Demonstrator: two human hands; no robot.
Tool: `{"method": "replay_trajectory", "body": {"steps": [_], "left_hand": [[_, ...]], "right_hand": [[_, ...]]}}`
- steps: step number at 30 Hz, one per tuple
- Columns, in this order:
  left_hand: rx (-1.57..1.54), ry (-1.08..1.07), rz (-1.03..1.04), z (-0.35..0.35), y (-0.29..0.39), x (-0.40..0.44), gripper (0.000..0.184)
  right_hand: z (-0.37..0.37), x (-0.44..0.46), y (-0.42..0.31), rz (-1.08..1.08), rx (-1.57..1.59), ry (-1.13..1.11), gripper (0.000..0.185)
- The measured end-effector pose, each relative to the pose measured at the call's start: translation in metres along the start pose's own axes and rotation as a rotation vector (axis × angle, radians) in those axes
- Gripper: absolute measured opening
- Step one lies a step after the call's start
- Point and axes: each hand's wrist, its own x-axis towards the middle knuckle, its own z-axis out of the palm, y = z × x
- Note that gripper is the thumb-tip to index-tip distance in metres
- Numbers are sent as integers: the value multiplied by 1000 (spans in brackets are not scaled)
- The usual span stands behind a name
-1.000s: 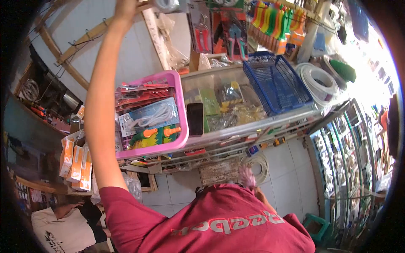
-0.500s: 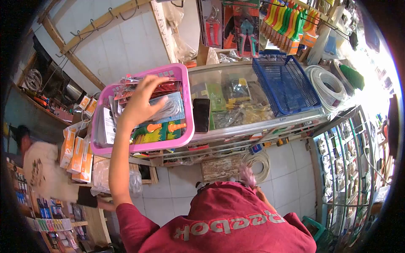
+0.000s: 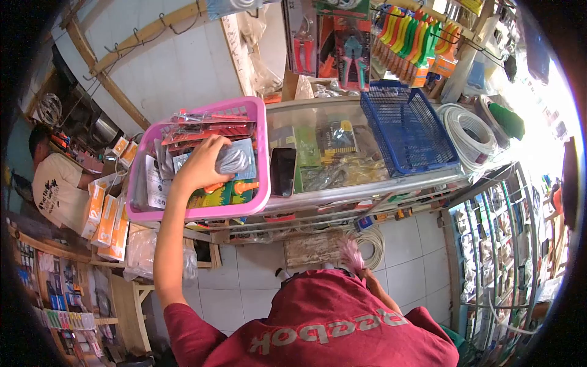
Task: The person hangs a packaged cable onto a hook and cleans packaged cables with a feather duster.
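My left hand (image 3: 203,166) is inside a pink plastic basket (image 3: 263,159), fingers and thumb curled around a blue-backed packet of coiled grey cord (image 3: 233,160). Red-backed packets (image 3: 211,129) lie behind the hand, and green-and-yellow packs with orange nozzles (image 3: 229,192) lie in front of it. A white card pack (image 3: 158,183) leans at the basket's left. Low by my maroon shirt, my right hand (image 3: 370,281) is closed around a bundle of pink strands (image 3: 351,254), partly hidden by the shirt.
The basket sits on a glass display counter (image 3: 367,178) beside a black phone (image 3: 283,171). Farther right are a blue basket (image 3: 422,165) and white cable coils (image 3: 468,131). Orange boxes (image 3: 110,229) stand at left, near another person (image 3: 58,189). Packaged pruners (image 3: 351,58) hang above.
My left hand has lowered from above the basket's contents, its fingers closing on the grey cord packet. The pink strands have shifted slightly. The other person at left has moved toward the counter's far side.
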Motion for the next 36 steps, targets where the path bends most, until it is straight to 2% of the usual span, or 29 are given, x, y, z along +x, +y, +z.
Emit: {"method": "replay_trajectory", "body": {"steps": [4, 8, 10, 12, 14, 16, 17, 18, 19, 23, 25, 26, 28, 30, 33, 36], "left_hand": [[-23, 43, -9, -9, 7, -5, 61], [-11, 256, 9, -33, 17, -20, 65], [-159, 515, 1, -56, 29, -33, 57], [-391, 773, 163, -76, 16, -49, 60], [-491, 1073, 16, -96, 7, -78, 76], [-819, 1275, 202, -104, 10, -117, 83], [-912, 1427, 93, -105, 41, -128, 91], [-1177, 1397, 127, -102, 51, -158, 87], [-1082, 1632, 62, -90, 96, -127, 83], [-1313, 1597, 54, 24, 121, -227, 90], [-1432, 1750, -48, 94, 142, -266, 90], [-1550, 1862, -23, 120, 166, -274, 87], [-1678, 1671, 46, 198, 174, -313, 75], [-1801, 2117, -256, 226, 221, -314, 79], [-2014, 2159, -283, 262, 266, -333, 72], [-2054, 2085, -354, 289, 300, -355, 70]], "right_hand": [[-2, -13, 2, 42, 19, -52, 49], [-5, -31, 7, 97, 63, -115, 46], [-6, -35, 11, 124, 100, -146, 44], [-7, -32, 12, 142, 147, -185, 42], [-6, -26, 13, 152, 210, -235, 41], [-5, -12, 14, 128, 275, -294, 39], [1, -10, 19, 107, 301, -338, 38], [1, -5, 21, 72, 317, -389, 37], [0, 0, 19, 22, 340, -449, 36], [-5, 32, 7, -215, 366, -658, 33], [-13, 47, -12, -332, 350, -761, 31], [-15, 54, -22, -381, 337, -801, 30], [-19, 65, -50, -447, 324, -861, 29], [-23, 71, -75, -472, 313, -904, 27], [-31, 73, -112, -419, 332, -944, 24], [-45, 72, -144, -305, 409, -965, 22]]}}
